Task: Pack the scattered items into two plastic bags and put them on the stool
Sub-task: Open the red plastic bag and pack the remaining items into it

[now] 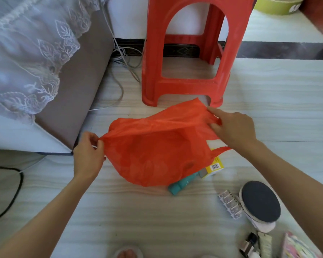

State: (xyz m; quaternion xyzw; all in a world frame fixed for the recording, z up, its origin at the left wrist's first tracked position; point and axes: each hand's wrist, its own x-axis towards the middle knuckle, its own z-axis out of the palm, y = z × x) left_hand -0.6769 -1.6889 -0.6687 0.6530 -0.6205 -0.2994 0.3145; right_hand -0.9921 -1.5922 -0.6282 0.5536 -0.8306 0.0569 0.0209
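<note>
Both hands spread the thin orange-red plastic bag (157, 146) over the pale floor: left hand (88, 155) pinches its rim at 9 o'clock, right hand (231, 127) grips the handle at 2, likely holding the mouth open for loading. Red plastic stool (185, 53) stands at 12; teal tube (181, 185), yellow box (213, 166) at 5.

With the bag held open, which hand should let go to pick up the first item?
Probably the right hand. The teal tube, yellow box and round tin all lie on its side of the red bag. The left hand pinches the bag's far edge, away from them, and can keep it open.
</note>
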